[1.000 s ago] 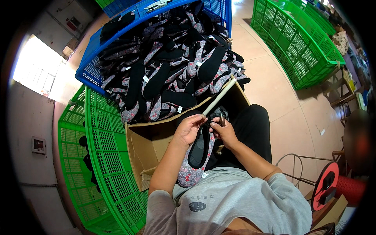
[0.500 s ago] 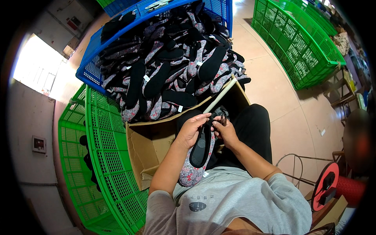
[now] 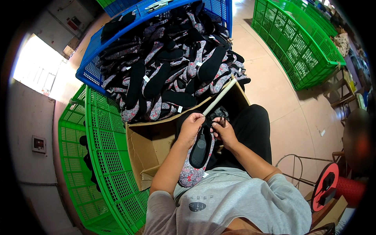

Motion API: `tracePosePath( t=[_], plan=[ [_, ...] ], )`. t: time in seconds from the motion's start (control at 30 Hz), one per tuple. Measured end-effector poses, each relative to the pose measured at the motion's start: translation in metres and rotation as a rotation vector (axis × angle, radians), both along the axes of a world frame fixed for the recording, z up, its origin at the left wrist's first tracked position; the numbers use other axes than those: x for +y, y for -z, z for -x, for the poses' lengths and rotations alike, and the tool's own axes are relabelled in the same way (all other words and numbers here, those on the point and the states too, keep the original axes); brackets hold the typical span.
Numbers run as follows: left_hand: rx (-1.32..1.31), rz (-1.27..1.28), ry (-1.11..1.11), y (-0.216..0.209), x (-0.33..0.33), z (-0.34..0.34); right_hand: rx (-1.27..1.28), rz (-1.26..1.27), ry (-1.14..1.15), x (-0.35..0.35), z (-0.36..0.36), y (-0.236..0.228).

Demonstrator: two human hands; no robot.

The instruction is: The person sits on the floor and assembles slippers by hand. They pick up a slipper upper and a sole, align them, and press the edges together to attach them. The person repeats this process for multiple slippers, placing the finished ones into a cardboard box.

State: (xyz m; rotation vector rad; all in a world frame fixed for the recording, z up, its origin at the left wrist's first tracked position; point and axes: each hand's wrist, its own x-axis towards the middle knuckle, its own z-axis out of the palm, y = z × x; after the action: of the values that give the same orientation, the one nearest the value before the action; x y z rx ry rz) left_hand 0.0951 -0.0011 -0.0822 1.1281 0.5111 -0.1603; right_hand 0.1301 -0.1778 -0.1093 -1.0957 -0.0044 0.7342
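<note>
A slip-on shoe (image 3: 191, 174) in grey and red floral fabric with a black inside hangs toe down in front of my lap, a small white tag at its side. My left hand (image 3: 191, 128) pinches its heel edge from the left. On the other side of the heel is my right hand (image 3: 225, 132), fingers closed around a small dark tool (image 3: 223, 122), possibly thread snips, partly hidden by the fingers. Both hands are close together over the open cardboard box (image 3: 143, 147), near a pale rod (image 3: 220, 96) that slants across it.
A blue crate (image 3: 89, 74) ahead overflows with similar floral shoes (image 3: 154, 82), black soles showing. Green mesh crates (image 3: 111, 156) stand at my left, another green crate (image 3: 295, 49) at far right. A red spool (image 3: 326, 186) on a wire frame sits at lower right.
My left hand has shifted slightly left and its fingers have drawn in to a tighter pinch at the heel. My right hand and the shoe have barely moved.
</note>
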Motion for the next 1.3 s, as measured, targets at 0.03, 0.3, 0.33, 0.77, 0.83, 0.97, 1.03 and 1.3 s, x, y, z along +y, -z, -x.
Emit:
tracePosePath(
  t=[0.03,0.3,0.33,0.77,0.83,0.97,1.03,1.3],
  plan=[
    [0.038,-0.07,0.057,0.0,0.001,0.001,-0.003,0.0,0.004,0.0,0.0,0.0],
    [-0.138,-0.78,0.301,-0.022,0.0,0.001,-0.035,-0.012,0.041,0.0,-0.001,-0.009],
    [-0.139,-0.788,0.334,-0.023,0.002,-0.001,-0.039,0.001,0.042,0.0,-0.001,-0.011],
    [-0.018,-0.534,0.536,-0.019,0.011,-0.029,-0.189,0.104,0.108,-0.012,-0.011,-0.011],
    [0.015,-0.419,0.504,-0.012,0.012,-0.029,-0.126,0.108,0.094,-0.02,-0.013,-0.017],
    [0.004,-0.188,0.491,-0.006,0.016,-0.029,-0.105,0.176,-0.017,-0.037,-0.017,-0.024],
    [0.003,-0.113,0.495,-0.006,0.018,-0.03,-0.135,0.222,-0.1,-0.046,-0.015,-0.025],
    [0.066,0.029,0.453,0.0,0.022,-0.034,-0.004,0.189,-0.471,-0.052,-0.009,-0.038]
  ],
)
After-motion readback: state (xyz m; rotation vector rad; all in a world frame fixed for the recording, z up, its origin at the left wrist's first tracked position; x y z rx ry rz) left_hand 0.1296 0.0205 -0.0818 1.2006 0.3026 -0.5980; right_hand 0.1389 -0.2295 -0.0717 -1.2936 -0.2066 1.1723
